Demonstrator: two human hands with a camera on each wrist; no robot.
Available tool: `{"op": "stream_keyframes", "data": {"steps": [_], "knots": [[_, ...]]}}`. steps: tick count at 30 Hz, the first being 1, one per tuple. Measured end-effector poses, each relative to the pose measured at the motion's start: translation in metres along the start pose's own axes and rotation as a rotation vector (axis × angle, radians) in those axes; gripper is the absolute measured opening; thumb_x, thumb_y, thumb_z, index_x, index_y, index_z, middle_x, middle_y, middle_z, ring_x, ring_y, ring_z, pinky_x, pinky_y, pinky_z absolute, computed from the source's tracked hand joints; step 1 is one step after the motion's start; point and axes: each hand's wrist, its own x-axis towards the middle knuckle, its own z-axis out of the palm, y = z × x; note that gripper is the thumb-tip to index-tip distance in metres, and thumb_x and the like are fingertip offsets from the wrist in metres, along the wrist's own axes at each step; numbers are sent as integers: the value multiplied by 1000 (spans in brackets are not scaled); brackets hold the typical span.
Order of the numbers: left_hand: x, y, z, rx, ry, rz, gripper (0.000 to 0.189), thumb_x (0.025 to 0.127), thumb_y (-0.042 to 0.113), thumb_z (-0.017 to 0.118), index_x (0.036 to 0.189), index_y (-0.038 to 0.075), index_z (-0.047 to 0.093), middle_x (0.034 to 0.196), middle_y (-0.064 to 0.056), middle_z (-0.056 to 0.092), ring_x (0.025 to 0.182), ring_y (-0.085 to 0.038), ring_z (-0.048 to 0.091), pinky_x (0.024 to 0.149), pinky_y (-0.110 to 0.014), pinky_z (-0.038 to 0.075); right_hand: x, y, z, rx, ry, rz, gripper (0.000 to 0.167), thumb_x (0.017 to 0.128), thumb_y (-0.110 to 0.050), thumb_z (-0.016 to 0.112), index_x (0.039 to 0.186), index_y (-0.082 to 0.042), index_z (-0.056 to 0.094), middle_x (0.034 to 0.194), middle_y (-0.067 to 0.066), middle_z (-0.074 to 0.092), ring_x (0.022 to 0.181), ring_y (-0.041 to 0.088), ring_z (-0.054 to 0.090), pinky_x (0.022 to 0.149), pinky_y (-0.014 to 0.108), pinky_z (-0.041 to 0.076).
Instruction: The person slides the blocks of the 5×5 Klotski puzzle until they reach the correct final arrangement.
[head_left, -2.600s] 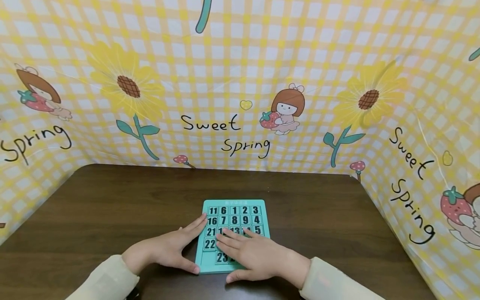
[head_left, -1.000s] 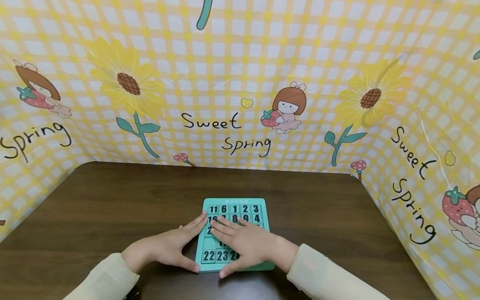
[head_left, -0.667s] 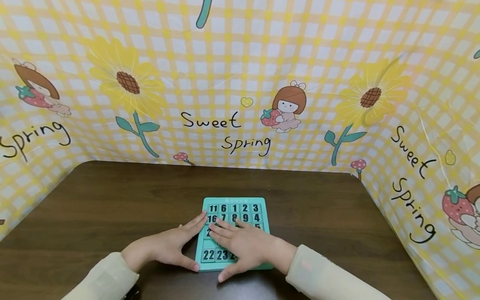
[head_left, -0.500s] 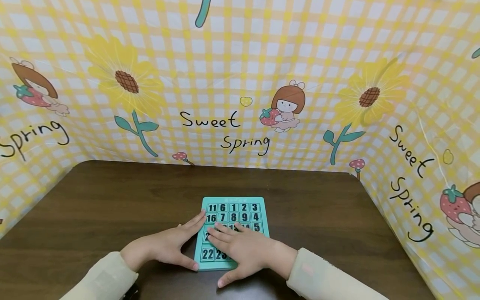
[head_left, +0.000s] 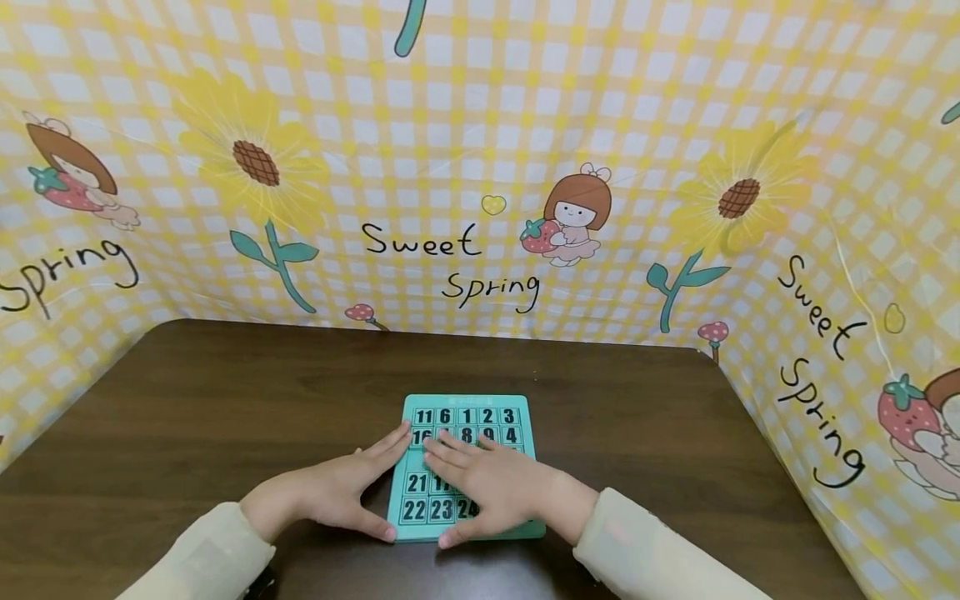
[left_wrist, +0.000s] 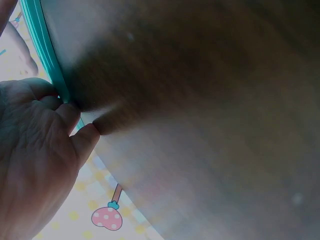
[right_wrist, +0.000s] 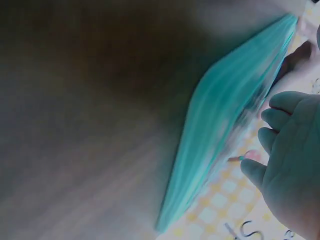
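Observation:
A teal sliding number puzzle point(head_left: 517, 403) lies flat on the table. Its upper rows read 11, 6, 1, 2, 3 and 16, partly covered, 8, 9, 4. A gap shows at the left of the third row, above tile 21 point(head_left: 417, 482) and tile 22 point(head_left: 414, 510). My left hand point(head_left: 330, 492) rests along the puzzle's left edge, straight fingers at its side and thumb at the near left corner. My right hand point(head_left: 498, 487) spreads over the board, its fingertips near the gap and second row, thumb at the near edge. It hides several tiles on the right.
The dark wooden table point(head_left: 637, 433) extends around the puzzle. A yellow checked cloth point(head_left: 450, 167) with printed flowers and strawberry figures stands behind it and along both sides.
Tile 22 has slid down into the bottom left corner, then tile 21 down from the third row to the fourth, so the gap has moved up. The left hand has stayed in place.

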Motion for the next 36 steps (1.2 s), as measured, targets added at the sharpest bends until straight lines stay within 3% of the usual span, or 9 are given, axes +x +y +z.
{"op": "stream_keyframes", "data": {"steps": [7, 15, 36], "knots": [[1, -1, 1, -8, -7, -13, 118, 80, 55, 77, 160, 6, 5, 168, -14, -7, 152, -42, 12, 114, -72, 14, 15, 14, -2, 63, -7, 46, 95, 93, -73, 43, 161, -17, 10, 169, -3, 0, 156, 19, 0, 123, 57, 19], [1, -2, 2, -15, -8, -15, 118, 81, 55, 76, 160, 7, 4, 168, -12, -8, 152, -40, 10, 115, -72, 14, 25, 14, -4, 78, -26, 75, 96, 91, -75, 43, 161, -20, 10, 169, -6, -1, 156, 17, -2, 123, 57, 17], [0, 0, -1, 1, -6, 12, 117, 82, 54, 76, 159, 1, 6, 167, -18, -8, 151, -42, 15, 113, -74, 14, 11, -5, 3, 12, -28, 22, 99, 89, -80, 37, 161, -17, 10, 168, -4, -1, 156, 16, 0, 123, 54, 18]]}}
